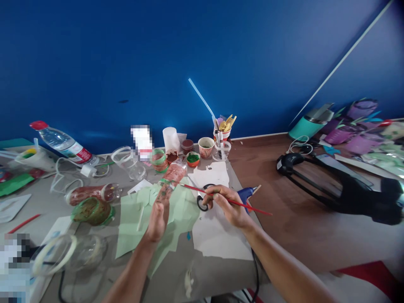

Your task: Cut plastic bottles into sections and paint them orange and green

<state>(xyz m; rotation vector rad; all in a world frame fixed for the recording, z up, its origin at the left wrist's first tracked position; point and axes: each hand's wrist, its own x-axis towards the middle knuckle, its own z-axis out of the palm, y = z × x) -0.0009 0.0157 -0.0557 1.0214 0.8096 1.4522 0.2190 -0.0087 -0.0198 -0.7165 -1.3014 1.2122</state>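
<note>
My left hand (159, 214) grips a clear plastic bottle (176, 171) coated in reddish-brown paint, with a green band near my fingers. Between the fingers of my right hand (227, 203) is a red paintbrush (200, 190), its tip at the painted bottle. Behind the bottle stand a small cup of green paint (193, 158) and a cup of brown paint (172, 157). Black-handled scissors (202, 203) lie on white paper (217, 240) beside my right hand, partly hidden by it. Light green paper (132, 227) spreads below my left hand.
Painted bottle pieces (91, 210), a clear cut bottle (86, 252) and a leaning water bottle (65, 143) occupy the left. A blue glue gun (246, 194) rests at the table's right edge. A black headset-like frame (347, 189) lies on the brown surface farther right.
</note>
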